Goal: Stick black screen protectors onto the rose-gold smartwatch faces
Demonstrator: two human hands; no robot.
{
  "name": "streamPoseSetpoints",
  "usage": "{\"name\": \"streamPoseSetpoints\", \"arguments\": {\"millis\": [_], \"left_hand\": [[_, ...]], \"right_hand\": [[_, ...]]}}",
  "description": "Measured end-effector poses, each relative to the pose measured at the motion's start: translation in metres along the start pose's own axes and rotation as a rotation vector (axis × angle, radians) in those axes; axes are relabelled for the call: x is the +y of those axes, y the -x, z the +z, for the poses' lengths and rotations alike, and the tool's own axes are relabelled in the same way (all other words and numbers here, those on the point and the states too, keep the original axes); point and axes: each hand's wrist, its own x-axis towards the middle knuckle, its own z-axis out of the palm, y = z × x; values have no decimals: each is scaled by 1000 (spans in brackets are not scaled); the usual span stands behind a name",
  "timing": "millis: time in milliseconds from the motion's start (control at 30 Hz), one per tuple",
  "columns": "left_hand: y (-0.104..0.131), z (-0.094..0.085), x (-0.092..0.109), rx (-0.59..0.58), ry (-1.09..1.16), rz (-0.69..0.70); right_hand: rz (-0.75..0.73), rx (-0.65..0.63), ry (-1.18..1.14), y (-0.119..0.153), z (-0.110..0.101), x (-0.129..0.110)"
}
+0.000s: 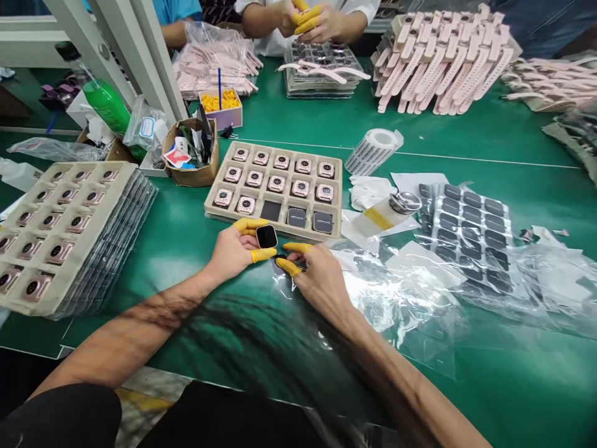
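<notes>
So my left hand (231, 250) has a watch (267, 236) pinched between thumb and fingers, yellow covers on the tips. It's a rounded square with a glossy black screen turned up at me and a thin pale rim around it, no strap on it. It sits just off the near edge of the tray (339, 199), over the green table (527, 386). My right hand (324, 274), just beside it, is closed on a bit of dark film (281, 264), with something clear and shiny poking out below; too small to make out more.

The tray is five across, three deep. Most pockets hold pink watches lying back up, round dark sensor showing. In the near row, the middle pocket shows a dark flat square, and the two right of it hold black squares with pale lettering.

To the left there's a stack of trays (69, 274), the top one full of pink watches too. Right of me is crinkly clear plastic (401, 292) and a sheet of dark stickers (471, 230). Far side: a label roll (373, 152), a rack of pink straps (438, 62) and a co-worker's hands (305, 23) in yellow finger covers.
</notes>
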Motion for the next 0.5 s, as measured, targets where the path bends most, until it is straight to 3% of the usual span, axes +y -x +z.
{"name": "streamPoseSetpoints", "arguments": {"millis": [133, 333, 400, 500], "left_hand": [[0, -3, -5, -30, -15, 18], [4, 0, 3, -54, -41, 7], [5, 1, 6, -47, -50, 4], [4, -1, 6, -39, -54, -6]], "right_hand": [[-13, 38, 47, 8, -2, 2], [-223, 74, 213, 31, -2, -3], [-269, 4, 141, 40, -7, -8], [-265, -210, -23, 46, -25, -15]]}}
